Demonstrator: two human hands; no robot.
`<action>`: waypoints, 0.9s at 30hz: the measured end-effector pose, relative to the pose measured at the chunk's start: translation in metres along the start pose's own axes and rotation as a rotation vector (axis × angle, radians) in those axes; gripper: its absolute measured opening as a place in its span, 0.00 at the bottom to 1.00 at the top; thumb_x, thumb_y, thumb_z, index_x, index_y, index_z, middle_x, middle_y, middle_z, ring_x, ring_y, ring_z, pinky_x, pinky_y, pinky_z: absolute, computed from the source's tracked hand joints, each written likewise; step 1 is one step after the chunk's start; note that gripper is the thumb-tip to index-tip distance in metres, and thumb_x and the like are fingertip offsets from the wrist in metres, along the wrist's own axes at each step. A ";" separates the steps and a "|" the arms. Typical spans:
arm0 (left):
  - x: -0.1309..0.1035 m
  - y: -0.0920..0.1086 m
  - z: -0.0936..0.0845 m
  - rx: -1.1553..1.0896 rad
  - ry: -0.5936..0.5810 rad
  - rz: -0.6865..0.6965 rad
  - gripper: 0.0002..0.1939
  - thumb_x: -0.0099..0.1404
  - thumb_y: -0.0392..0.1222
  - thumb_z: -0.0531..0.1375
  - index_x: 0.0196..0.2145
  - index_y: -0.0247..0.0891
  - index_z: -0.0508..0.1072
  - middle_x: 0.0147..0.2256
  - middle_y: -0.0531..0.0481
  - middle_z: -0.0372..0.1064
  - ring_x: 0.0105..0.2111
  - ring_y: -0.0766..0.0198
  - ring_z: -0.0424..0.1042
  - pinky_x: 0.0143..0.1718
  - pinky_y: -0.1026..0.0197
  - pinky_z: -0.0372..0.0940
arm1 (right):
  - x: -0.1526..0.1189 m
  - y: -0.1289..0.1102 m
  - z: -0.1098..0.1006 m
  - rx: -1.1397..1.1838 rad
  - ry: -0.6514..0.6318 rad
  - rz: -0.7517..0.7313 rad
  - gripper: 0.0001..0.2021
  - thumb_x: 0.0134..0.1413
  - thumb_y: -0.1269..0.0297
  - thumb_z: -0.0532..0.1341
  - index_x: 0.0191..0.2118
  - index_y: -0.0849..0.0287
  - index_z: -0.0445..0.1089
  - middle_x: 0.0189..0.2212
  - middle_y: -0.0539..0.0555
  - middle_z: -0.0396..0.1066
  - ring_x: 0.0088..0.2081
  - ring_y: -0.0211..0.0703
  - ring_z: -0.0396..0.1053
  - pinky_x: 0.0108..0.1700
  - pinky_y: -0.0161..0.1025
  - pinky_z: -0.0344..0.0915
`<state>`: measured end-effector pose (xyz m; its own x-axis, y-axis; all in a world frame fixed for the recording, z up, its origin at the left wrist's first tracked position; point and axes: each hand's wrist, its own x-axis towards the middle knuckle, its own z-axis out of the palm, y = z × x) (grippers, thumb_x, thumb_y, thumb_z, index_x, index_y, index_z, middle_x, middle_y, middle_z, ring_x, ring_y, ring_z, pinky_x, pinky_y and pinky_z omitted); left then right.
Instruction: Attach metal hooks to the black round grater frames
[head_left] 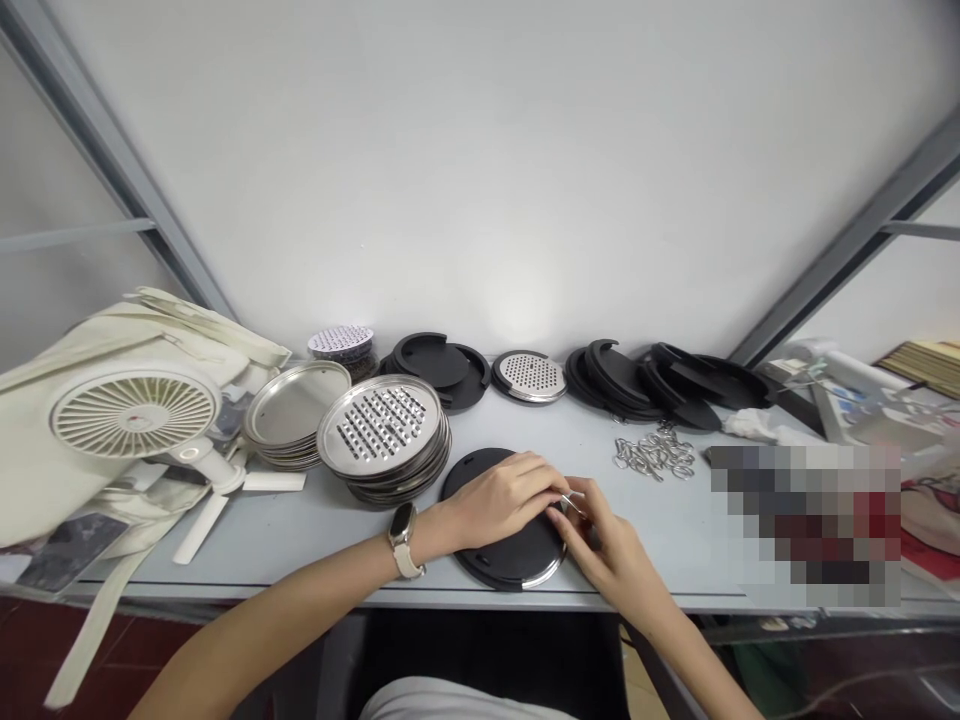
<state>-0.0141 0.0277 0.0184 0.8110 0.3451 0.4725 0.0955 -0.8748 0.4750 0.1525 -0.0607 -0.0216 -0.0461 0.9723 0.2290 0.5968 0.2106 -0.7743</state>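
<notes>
A black round holder (495,562) with a shiny metal rim along its lower right edge lies on the table in front of me. My left hand (504,497) reaches across its top, fingers pressed together and curled at its right edge. There my right hand (606,540) meets it, pinching a thin shiny metal loop (574,503) between thumb and fingers. Both sets of fingertips are close together around the loop, and the left ones partly hide it. Right of the hands lies a loose pile of similar metal loops (654,453).
Left stand a stack of round grater plates (382,428), a stack of plain metal discs (296,405) and a white fan (136,410) beside a cream bag (45,400). Behind are black holders (616,378) and a perforated disc (534,376). A pixelated patch covers the right side.
</notes>
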 end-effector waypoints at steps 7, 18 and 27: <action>0.000 0.000 0.000 -0.023 0.005 0.022 0.11 0.70 0.35 0.48 0.43 0.35 0.69 0.40 0.46 0.68 0.43 0.63 0.67 0.48 0.60 0.64 | -0.001 0.005 0.000 -0.066 0.076 -0.052 0.08 0.62 0.61 0.51 0.31 0.55 0.56 0.21 0.44 0.49 0.22 0.34 0.51 0.26 0.32 0.54; -0.001 0.001 -0.001 -0.062 0.012 -0.022 0.11 0.69 0.33 0.48 0.44 0.35 0.68 0.41 0.46 0.66 0.43 0.66 0.68 0.47 0.64 0.64 | -0.002 -0.001 -0.004 0.034 0.017 -0.004 0.06 0.63 0.62 0.49 0.43 0.56 0.57 0.23 0.44 0.56 0.23 0.34 0.54 0.27 0.31 0.56; -0.002 0.003 -0.001 -0.095 -0.027 0.027 0.12 0.70 0.34 0.47 0.45 0.35 0.68 0.41 0.45 0.68 0.43 0.64 0.68 0.47 0.61 0.65 | -0.002 0.004 -0.001 -0.014 0.035 -0.054 0.06 0.63 0.60 0.50 0.38 0.56 0.60 0.23 0.45 0.57 0.23 0.34 0.55 0.27 0.31 0.57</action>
<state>-0.0159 0.0251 0.0196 0.8280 0.3112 0.4664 0.0191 -0.8470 0.5313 0.1557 -0.0616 -0.0244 -0.0506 0.9553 0.2914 0.6052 0.2614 -0.7519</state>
